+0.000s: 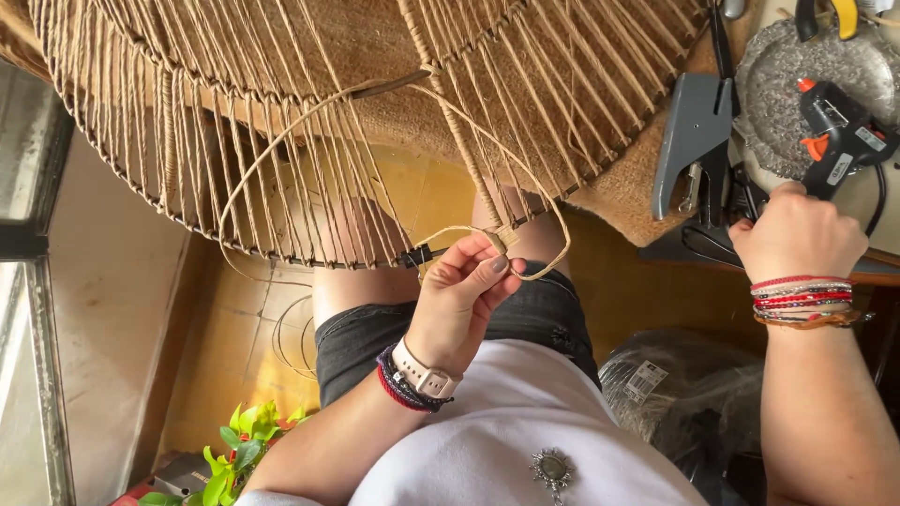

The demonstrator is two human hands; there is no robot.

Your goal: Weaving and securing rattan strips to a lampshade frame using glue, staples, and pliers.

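The left hand [461, 292] pinches a thin tan cord [525, 178] between thumb and fingertips, right at the low rim of a big round wire frame [281, 141]. The cord is flat and papery, and it swings out in a wide loop from the pinch up to about 11 o'clock, then back down at 3 o'clock of the hand. The frame is wound all over with the same tan cord, in many straight lines like spokes, with gaps you can see through. A small black clip [415, 254] sits on the rim just at 9 o'clock of the fingers. The right hand [797, 232] is well apart, out at 3 o'clock, closed around something dark on the table edge; I cannot tell what it grips. At 12 o'clock of that hand lies a black and orange glue gun [837, 131] on a shiny silver tray [783, 75]. A grey metal punch tool [692, 141] stands at 10 o'clock of it. Both wrists wear bead and string bracelets [802, 300]. There is open room under the frame, above the person's lap. A green plant [230, 459] sits at 7 o'clock, down on the floor.
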